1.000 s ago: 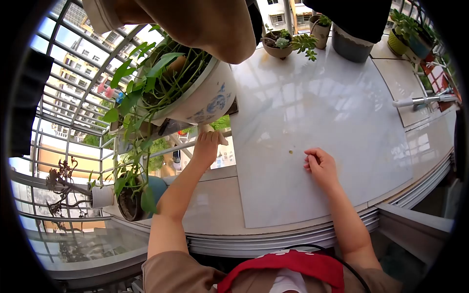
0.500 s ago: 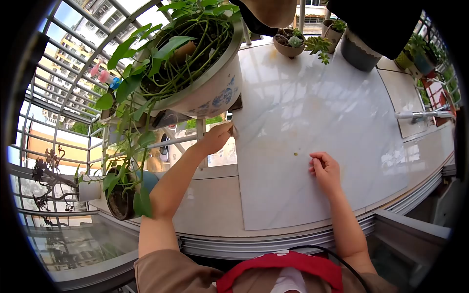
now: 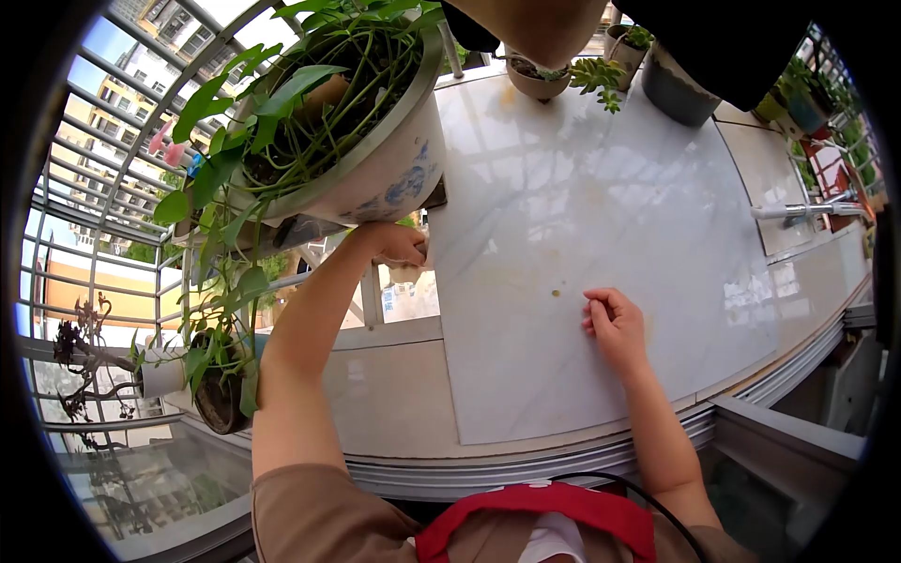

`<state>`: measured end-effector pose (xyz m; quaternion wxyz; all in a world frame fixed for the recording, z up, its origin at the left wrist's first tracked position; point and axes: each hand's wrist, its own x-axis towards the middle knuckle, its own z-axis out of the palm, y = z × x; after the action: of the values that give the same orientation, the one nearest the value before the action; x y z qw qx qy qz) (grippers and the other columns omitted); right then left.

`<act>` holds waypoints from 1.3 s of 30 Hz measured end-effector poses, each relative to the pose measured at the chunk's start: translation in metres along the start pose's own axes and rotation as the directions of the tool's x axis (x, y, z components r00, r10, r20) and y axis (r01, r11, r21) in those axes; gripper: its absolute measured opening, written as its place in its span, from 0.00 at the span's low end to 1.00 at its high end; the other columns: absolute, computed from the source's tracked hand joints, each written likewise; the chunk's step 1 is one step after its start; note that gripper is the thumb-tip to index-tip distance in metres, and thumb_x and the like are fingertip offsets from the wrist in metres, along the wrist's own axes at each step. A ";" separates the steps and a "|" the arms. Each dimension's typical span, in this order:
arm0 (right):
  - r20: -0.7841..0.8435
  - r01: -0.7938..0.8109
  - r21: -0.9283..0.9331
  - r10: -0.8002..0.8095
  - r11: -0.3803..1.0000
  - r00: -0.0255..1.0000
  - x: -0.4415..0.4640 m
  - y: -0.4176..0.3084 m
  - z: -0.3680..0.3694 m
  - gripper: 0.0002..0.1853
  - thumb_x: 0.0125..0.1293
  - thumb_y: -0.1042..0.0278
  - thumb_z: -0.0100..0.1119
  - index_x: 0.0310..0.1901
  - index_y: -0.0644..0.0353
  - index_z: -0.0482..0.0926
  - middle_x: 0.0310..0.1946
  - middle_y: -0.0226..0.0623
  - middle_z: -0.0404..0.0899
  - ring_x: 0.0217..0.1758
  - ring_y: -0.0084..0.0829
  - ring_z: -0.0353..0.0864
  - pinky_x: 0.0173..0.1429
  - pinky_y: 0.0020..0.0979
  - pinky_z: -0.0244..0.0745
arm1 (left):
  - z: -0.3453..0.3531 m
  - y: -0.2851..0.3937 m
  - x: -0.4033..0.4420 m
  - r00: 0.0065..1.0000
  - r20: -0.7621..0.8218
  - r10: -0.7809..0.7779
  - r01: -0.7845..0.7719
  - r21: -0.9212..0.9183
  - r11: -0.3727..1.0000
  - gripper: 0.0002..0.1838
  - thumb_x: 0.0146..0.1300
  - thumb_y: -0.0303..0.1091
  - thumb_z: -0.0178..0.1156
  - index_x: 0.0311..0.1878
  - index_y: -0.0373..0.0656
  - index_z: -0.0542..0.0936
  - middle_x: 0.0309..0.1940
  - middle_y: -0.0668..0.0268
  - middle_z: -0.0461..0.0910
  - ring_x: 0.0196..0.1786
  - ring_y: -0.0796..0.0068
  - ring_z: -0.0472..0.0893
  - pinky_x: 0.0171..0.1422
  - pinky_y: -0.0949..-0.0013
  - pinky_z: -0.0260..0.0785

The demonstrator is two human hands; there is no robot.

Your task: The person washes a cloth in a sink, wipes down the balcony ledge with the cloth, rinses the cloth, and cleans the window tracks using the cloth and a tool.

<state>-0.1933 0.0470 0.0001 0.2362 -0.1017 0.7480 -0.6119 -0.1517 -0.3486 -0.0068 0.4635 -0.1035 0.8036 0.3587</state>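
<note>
My left hand (image 3: 399, 246) reaches under the large white planter with blue decoration (image 3: 399, 178), over the gap beside the marble slab (image 3: 526, 375). Its fingers are closed at the slab's left edge. A pale, thin piece (image 3: 405, 273) shows below them, too unclear to name. Over the slab, my right hand (image 3: 616, 324) has its fingers curled in, with nothing visible in them. To the left of that hand, a small yellowish-green spot (image 3: 556, 293) lies on the marble.
Trailing vines hang from the planter past a small dark pot (image 3: 221, 399). At the back stand a succulent bowl (image 3: 540, 80) and a grey pot (image 3: 680, 89). A white pipe (image 3: 793, 212) juts in at right. Metal window track (image 3: 526, 462) runs along the front.
My left hand has drawn back left from the slab's edge over the gap, and its wrist has bent. My right hand stays curled over the slab. The whole view has shifted slightly.
</note>
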 end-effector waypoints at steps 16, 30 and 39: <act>-0.054 0.038 -0.054 -0.041 0.998 0.998 -0.002 0.001 0.006 0.07 0.65 0.74 0.47 0.40 0.61 0.76 0.26 0.28 0.75 0.24 0.15 0.73 0.28 0.18 0.69 | 0.060 0.011 0.004 0.576 -0.787 0.221 0.272 0.439 0.856 0.06 0.47 0.29 0.60 0.25 0.40 0.73 0.16 0.59 0.74 0.26 0.64 0.79 0.29 0.65 0.69; -0.042 0.061 -0.029 -0.062 0.998 0.997 -0.003 0.007 0.007 0.08 0.65 0.74 0.47 0.41 0.62 0.76 0.27 0.29 0.76 0.26 0.16 0.74 0.30 0.19 0.71 | 0.069 0.013 0.005 0.514 -0.850 0.113 0.284 0.293 0.913 0.05 0.46 0.33 0.58 0.25 0.44 0.78 0.22 0.55 0.78 0.30 0.59 0.79 0.30 0.58 0.70; -0.059 0.080 0.005 -0.080 0.997 0.995 -0.006 0.007 0.006 0.07 0.63 0.76 0.48 0.39 0.65 0.77 0.26 0.32 0.76 0.25 0.18 0.75 0.30 0.20 0.72 | 0.094 -0.015 -0.048 0.447 -0.843 0.300 0.298 0.456 0.838 0.18 0.54 0.31 0.56 0.48 0.38 0.68 0.46 0.55 0.72 0.53 0.56 0.71 0.60 0.55 0.60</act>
<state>-0.1843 0.0457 -0.0059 0.1899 -0.1129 0.7477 -0.6262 -0.0543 -0.3043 -0.0038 -0.0216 -0.1394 0.9900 0.0049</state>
